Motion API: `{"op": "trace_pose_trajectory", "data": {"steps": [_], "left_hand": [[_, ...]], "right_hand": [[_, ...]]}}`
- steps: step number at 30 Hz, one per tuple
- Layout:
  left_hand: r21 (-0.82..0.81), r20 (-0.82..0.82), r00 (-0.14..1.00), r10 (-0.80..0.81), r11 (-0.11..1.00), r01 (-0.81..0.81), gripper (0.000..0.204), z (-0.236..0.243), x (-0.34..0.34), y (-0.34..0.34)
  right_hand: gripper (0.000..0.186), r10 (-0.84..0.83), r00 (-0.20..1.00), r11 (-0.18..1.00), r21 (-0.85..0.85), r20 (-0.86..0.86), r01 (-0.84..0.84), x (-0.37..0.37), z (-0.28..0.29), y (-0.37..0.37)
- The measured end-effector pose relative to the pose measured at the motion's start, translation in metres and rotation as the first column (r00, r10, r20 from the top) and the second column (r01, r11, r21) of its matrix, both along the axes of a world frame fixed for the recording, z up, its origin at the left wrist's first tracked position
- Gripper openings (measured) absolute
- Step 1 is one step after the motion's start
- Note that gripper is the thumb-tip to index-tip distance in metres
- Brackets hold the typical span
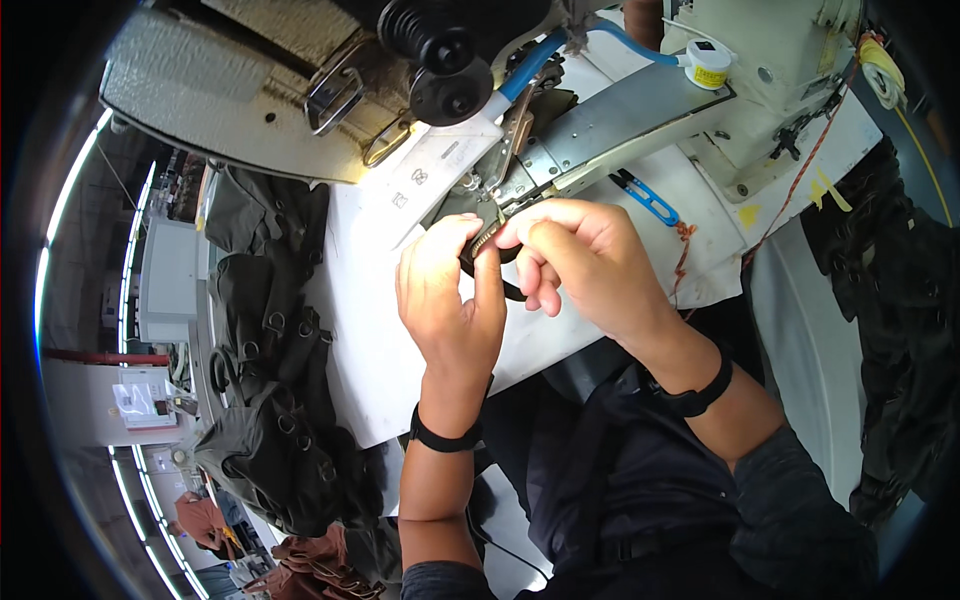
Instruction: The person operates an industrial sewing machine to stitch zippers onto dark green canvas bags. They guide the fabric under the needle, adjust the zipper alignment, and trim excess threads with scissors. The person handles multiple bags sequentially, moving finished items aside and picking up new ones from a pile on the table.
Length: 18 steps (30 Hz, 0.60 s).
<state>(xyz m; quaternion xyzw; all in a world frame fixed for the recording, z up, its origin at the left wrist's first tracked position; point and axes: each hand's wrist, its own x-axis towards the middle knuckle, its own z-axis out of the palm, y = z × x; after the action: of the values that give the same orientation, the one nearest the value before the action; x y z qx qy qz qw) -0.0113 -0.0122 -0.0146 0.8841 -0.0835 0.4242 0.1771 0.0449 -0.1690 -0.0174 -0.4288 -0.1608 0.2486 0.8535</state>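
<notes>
My left hand (450, 295) grips a small dark strip (483, 246) with a lighter ridged or stitched band, thumb against it and fingers curled. My right hand (585, 260) pinches the upper end of the same strip, other fingers bent below. Both hands are just in front of the sewing machine's needle and presser area (485, 182). A dark loop of the piece shows between and behind my fingers. Blue-handled thread snips (650, 200) with an orange cord lie right of my right hand on the white tabletop (370, 320).
The machine head (230, 90) overhangs the top, its metal bed (610, 120) running right. Dark fabric bags with rings (260, 440) are heaped along the left edge; dark fabric (870, 400) hangs at the right. A person in a rust top (200, 520) is at the far lower left.
</notes>
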Motion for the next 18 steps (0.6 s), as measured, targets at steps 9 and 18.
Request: {"op": "trace_pose_trajectory", "data": {"steps": [9, 18], "left_hand": [[0.292, 0.151, 0.978, -0.143, 0.952, 0.094, 0.034, 0.005, 0.007, 0.024], [0.364, 0.131, 0.977, -0.166, 0.925, 0.108, 0.033, 0.007, 0.008, 0.024]], "right_hand": [[0.023, 0.042, 0.999, 0.999, -0.015, -0.02, -0.042, 0.001, -0.001, -0.002], [0.028, -0.042, 0.996, 0.999, -0.024, -0.079, 0.041, -0.007, 0.004, 0.004]]}}
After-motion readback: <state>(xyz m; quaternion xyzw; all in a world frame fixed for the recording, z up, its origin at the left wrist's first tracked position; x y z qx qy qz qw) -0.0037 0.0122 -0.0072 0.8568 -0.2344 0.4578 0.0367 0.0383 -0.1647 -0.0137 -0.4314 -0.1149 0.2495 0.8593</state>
